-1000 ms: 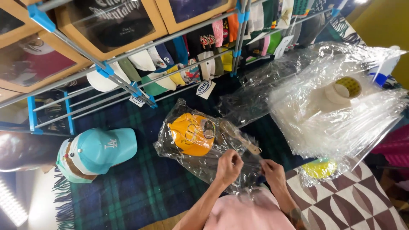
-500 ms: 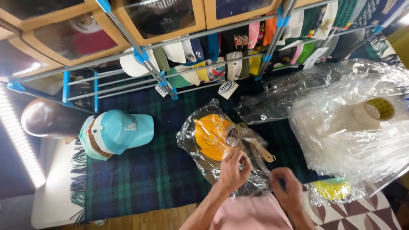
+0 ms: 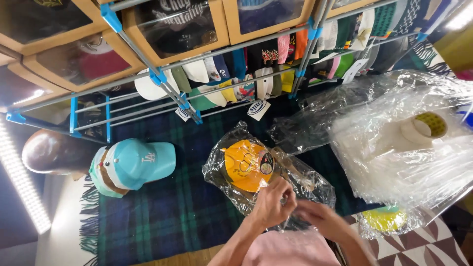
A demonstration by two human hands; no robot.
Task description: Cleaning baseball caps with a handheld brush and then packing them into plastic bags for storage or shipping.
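Observation:
A yellow cap (image 3: 245, 166) lies inside a clear plastic bag (image 3: 300, 177) on the dark plaid blanket (image 3: 162, 216). My left hand (image 3: 274, 203) pinches the near edge of that bag. My right hand (image 3: 319, 219) is blurred beside it and touches the same bag edge. A pink garment (image 3: 290, 249) lies just below both hands.
A teal cap (image 3: 134, 165) sits on a stack of caps at the left. A heap of clear bags (image 3: 394, 148) with a tape roll (image 3: 428, 124) lies at the right. Behind stand a rack of hanging caps (image 3: 246, 74) and cardboard boxes (image 3: 172, 24). A yellow-green bagged item (image 3: 385, 219) is near right.
My hands have come closer together on the bag's near edge. The view has shifted a little to the right.

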